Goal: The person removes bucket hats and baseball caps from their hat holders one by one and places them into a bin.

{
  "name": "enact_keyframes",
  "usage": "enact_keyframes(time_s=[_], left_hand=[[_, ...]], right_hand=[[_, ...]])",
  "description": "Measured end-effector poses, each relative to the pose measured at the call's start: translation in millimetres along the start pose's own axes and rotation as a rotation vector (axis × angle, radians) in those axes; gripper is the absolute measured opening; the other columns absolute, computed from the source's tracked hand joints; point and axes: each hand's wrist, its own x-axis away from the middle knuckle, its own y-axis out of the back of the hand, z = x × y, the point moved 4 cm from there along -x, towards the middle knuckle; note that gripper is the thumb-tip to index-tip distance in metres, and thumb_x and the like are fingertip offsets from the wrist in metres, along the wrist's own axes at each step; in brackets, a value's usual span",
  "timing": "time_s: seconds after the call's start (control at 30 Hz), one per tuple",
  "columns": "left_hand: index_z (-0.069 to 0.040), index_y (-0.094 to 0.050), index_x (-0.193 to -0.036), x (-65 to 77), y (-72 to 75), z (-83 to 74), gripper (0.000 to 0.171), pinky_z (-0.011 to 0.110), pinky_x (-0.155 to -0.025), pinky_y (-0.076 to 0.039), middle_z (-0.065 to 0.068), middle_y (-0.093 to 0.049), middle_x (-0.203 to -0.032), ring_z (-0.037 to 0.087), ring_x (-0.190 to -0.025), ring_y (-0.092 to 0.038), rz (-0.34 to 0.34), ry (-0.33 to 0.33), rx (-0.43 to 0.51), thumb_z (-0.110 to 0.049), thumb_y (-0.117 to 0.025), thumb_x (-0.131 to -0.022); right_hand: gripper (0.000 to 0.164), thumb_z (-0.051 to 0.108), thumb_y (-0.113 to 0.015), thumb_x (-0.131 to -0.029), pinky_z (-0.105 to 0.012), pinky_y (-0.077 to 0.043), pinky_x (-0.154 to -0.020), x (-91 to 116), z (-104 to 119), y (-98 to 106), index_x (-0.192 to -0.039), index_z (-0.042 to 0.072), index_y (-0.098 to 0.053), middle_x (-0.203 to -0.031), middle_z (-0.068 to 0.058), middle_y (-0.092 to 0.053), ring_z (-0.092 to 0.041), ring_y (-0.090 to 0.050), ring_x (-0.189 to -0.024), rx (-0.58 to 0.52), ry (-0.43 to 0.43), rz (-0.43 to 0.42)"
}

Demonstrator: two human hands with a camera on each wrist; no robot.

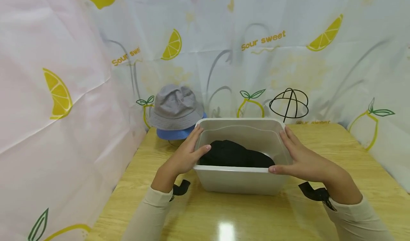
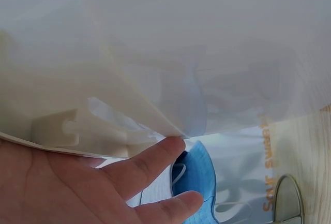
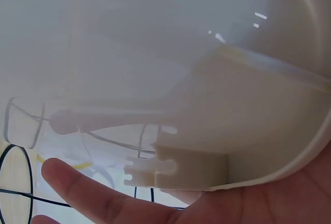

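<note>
The left hand (image 1: 184, 158) and right hand (image 1: 305, 162) grip one white bin (image 1: 238, 181) by its sides; one black cap (image 1: 229, 153) shows inside. Far left, two bucket hats: grey hat (image 1: 174, 107) above blue hat (image 1: 173, 134). Far right, one black wire stand (image 1: 288, 105). Wood-grain table (image 1: 192, 219), lemon-print curtain (image 1: 208, 13).

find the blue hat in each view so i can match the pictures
Head: left of centre, the blue hat shows its brim below the grey hat.
Left wrist: at the bottom, a little right of centre, near the fingertips of the left hand.
Right wrist: not in it.
Shared landmark: the white bin, seen in all three.
</note>
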Motion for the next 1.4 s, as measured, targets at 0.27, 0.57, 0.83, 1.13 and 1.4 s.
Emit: enact_keyframes(time_s=[0.27,0.57,0.83,1.13,1.4], left_hand=[[-0.014,-0.017,-0.168,1.0,-1.2,-0.2,0.083,0.062,-0.126,-0.017,0.001,0.001,-0.176,0.028,-0.161,-0.006,-0.004,-0.006,-0.004,-0.059,-0.048,-0.105],[-0.015,-0.015,-0.168,0.0,2.7,-1.4,0.083,0.062,-0.126,-0.017,0.002,0.003,-0.176,0.029,-0.162,-0.004,0.008,-0.006,-0.015,-0.058,-0.049,-0.106],[-0.014,-0.015,-0.168,0.8,8.8,-6.1,0.081,0.067,-0.125,-0.001,0.003,0.003,-0.175,0.036,-0.161,0.004,-0.016,-0.04,-0.078,-0.057,-0.045,-0.107],[-0.02,-0.019,-0.167,-1.3,18.4,-8.1,0.078,0.069,-0.123,0.001,0.009,-0.002,-0.175,0.038,-0.161,0.001,-0.061,-0.046,-0.143,-0.062,-0.042,-0.106],[-0.013,-0.018,-0.167,-15.7,48.3,-18.6,0.081,0.075,-0.12,-0.002,0.011,0.003,-0.175,0.042,-0.16,0.003,-0.104,-0.038,-0.366,-0.06,-0.043,-0.106]], right_hand=[[0.125,0.052,-0.078,-0.089,-0.078,-0.018,-0.113,1,0,1,-0.166,0.016,0.014,-0.17,-0.009,0.026,-0.05,0.009,-0.157,-0.014,0.004,0.018],[0.125,0.052,-0.078,-0.089,-0.078,-0.017,-0.114,-2,0,1,-0.166,0.017,0.013,-0.17,-0.009,0.026,-0.049,0.01,-0.157,-0.033,0.011,0.012],[0.124,0.055,-0.078,-0.089,-0.078,-0.017,-0.114,-2,0,1,-0.166,0.018,0.012,-0.171,-0.01,0.025,-0.049,0.009,-0.157,-0.028,0.006,0.011],[0.124,0.055,-0.078,-0.089,-0.078,-0.018,-0.114,-1,0,2,-0.166,0.018,0.011,-0.17,-0.01,0.026,-0.05,0.008,-0.157,-0.014,0.015,0.011],[0.122,0.053,-0.077,-0.09,-0.079,-0.018,-0.113,0,-1,0,-0.166,0.021,0.011,-0.17,-0.01,0.026,-0.052,0.007,-0.156,-0.026,0.016,0.011]])
